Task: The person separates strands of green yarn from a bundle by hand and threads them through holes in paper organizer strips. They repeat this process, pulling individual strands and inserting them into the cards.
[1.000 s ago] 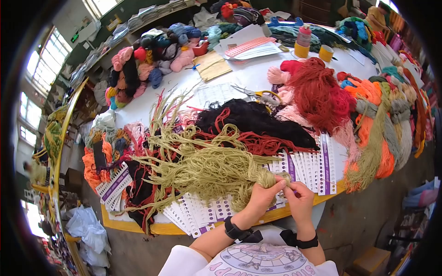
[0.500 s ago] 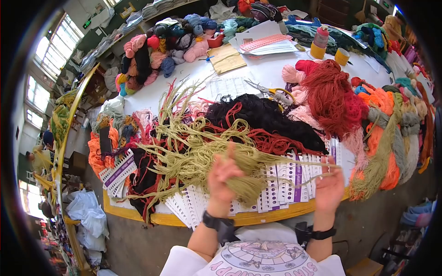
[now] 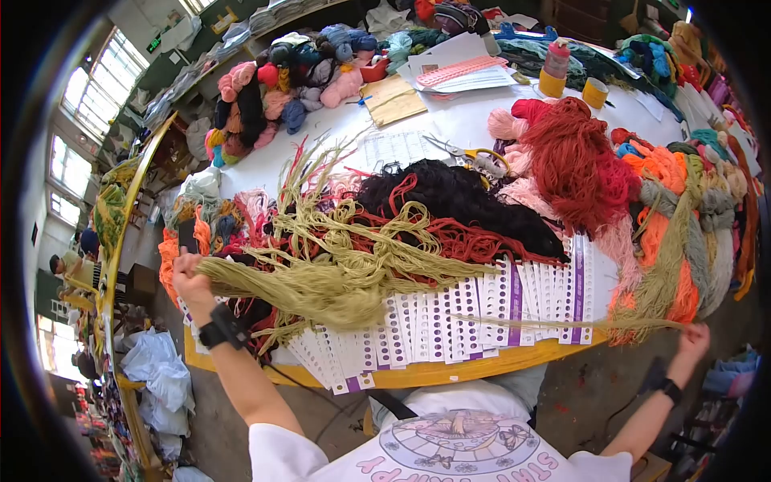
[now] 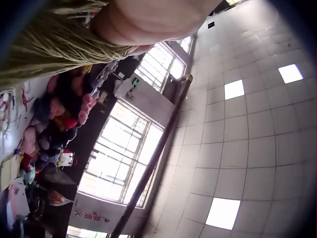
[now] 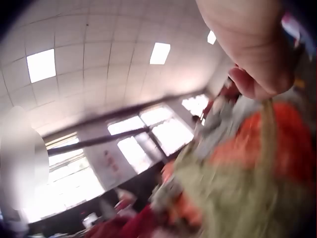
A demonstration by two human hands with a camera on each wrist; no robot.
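My left hand (image 3: 191, 277) grips one end of a thick olive-green yarn hank (image 3: 297, 293), stretched over the left part of the table. In the left wrist view the gathered strands (image 4: 49, 49) run out from under the hand. Far to the right, beyond the table edge, my right hand (image 3: 692, 341) pinches a thin olive strand bundle (image 3: 594, 324), drawn out nearly straight over the cards. The right wrist view is blurred, with the strand (image 5: 268, 134) hanging below the curled fingers. Looser olive yarn (image 3: 345, 233) lies tangled on black yarn (image 3: 466, 205) and red yarn (image 3: 502, 249).
Punched white cards (image 3: 434, 329) fan along the yellow table edge (image 3: 450, 372). Scissors (image 3: 474, 153) with yellow handles lie behind the black yarn. Dark red yarn (image 3: 570, 161) and orange hanks (image 3: 683, 281) are heaped at the right. A bottle (image 3: 556, 60) stands at the back.
My hands were close together on the olive hank, then came apart. The left moved far left with the hank's end, the right far right, pulling a thin bundle out straight.
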